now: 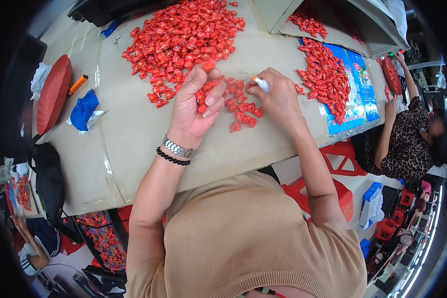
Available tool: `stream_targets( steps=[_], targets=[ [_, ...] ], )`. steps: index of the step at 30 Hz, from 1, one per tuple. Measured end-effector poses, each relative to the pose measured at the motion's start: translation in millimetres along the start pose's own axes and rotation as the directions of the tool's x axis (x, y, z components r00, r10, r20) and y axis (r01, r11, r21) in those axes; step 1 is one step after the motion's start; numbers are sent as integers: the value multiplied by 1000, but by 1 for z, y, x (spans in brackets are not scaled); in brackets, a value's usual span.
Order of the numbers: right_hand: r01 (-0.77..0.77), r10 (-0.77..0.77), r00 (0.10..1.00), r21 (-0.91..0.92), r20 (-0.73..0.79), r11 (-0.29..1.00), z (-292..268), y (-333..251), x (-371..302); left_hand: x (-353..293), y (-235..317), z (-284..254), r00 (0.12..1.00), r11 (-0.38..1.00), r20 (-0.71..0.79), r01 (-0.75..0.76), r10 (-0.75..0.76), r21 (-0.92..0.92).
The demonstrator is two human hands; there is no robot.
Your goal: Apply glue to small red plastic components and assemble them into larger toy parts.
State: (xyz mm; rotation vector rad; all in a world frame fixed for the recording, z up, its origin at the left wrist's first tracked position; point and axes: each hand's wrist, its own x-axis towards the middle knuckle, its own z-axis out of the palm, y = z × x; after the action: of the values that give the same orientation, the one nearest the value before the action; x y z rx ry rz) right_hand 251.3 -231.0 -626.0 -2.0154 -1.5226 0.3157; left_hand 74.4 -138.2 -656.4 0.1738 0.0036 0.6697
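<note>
My left hand is closed around several small red plastic pieces, palm turned up. One red piece sticks up at the thumb and forefinger. Between the fingers of my right hand is a white pen with an orange collar and a thin tip pointing left, toward the left hand. The right fingertips also lie close to a red piece; whether they grip it I cannot tell. Loose red pieces lie on the table below and between my hands. Beyond them spreads a big heap of red pieces, some with small dark or yellow dots.
On the right, another red heap rests partly on a blue printed sheet. A red dish, an orange marker and a blue cloth are at the left. A person in a leopard-print top sits at the right.
</note>
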Motion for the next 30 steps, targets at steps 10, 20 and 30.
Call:
stream_targets(
  steps=[10, 20, 30],
  targets=[
    [4, 0, 997, 47, -75, 999, -1, 7, -3, 0, -2, -2, 1000, 1000, 13, 8, -8, 18],
    [-2, 7, 998, 71, -67, 997, 2, 15, -12, 2, 1, -6, 999, 999, 9, 37, -37, -3],
    [257, -270, 960, 156, 67, 954, -7, 19, -2, 3, 4, -8, 1000, 1000, 10, 27, -27, -15]
  ],
)
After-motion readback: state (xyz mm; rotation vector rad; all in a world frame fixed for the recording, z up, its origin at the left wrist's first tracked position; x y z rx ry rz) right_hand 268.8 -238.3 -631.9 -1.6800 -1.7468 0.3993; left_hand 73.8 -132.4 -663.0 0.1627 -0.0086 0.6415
